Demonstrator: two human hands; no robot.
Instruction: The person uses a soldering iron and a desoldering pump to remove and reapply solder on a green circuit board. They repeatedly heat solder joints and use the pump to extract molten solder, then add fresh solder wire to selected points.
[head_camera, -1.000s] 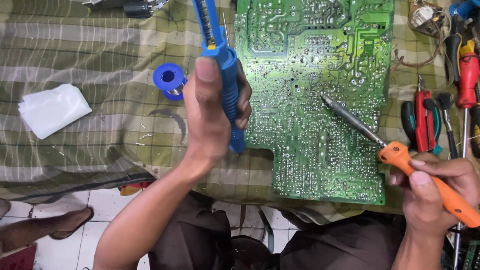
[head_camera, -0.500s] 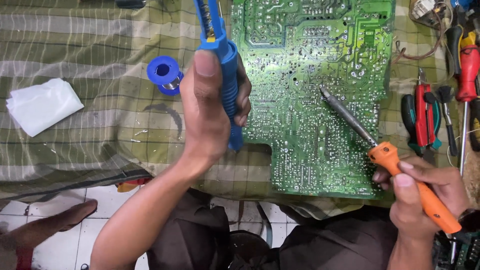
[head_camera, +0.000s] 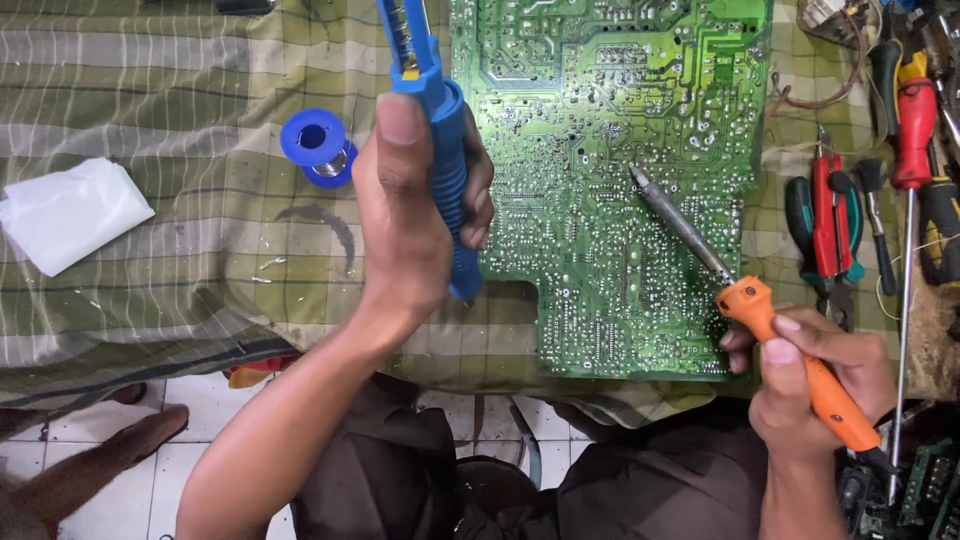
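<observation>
The soldering iron (head_camera: 745, 300) is clamped in the right hand (head_camera: 815, 375), tip up-left on the circuit board (head_camera: 620, 200); the blue desoldering pump (head_camera: 435, 120) is gripped upright in the left hand (head_camera: 410, 220), just left.

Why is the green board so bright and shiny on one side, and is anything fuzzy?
In the head view, light falls hardest on the upper right of the green circuit board, so it glares yellowish there; the solder dots glint. The left hand with the blue tool and the right hand with the orange soldering iron look sharp; the floor corner at bottom left is dimmer.
</observation>
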